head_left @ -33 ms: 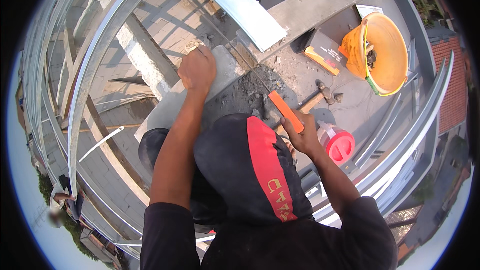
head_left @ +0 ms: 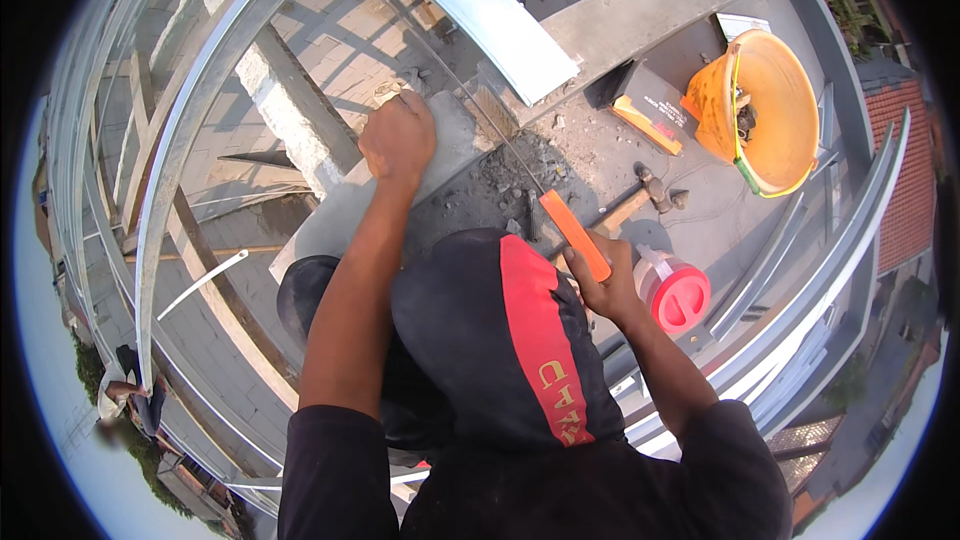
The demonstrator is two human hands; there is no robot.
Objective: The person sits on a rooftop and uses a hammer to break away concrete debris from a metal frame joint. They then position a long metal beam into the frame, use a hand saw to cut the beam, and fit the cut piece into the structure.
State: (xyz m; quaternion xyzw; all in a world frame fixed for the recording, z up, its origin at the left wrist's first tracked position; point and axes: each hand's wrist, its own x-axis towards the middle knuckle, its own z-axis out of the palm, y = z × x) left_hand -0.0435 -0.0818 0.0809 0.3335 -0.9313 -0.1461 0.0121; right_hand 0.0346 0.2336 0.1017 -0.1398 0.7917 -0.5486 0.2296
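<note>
Pulling slightly bodyward vs earlier: right hand [head_left: 607, 275], fingers round orange handle [head_left: 576, 235] | left hand [head_left: 398, 135] unmoved at grey slab [head_left: 335, 215], fingers curled, grip unclear

Long-bladed, orange-handled tool [head_left: 576, 235], gripped in right hand [head_left: 605, 275]; left hand [head_left: 397, 135], knuckles up, at edge of grey slab [head_left: 330, 225]; hammer [head_left: 655, 188], orange bucket [head_left: 715, 105], red-lidded jug [head_left: 683, 300] on grey floor [head_left: 704, 168].

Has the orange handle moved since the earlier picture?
Yes, slightly: against the hammer, the orange handle in the right hand has shifted toward the picture's lower edge.
</note>
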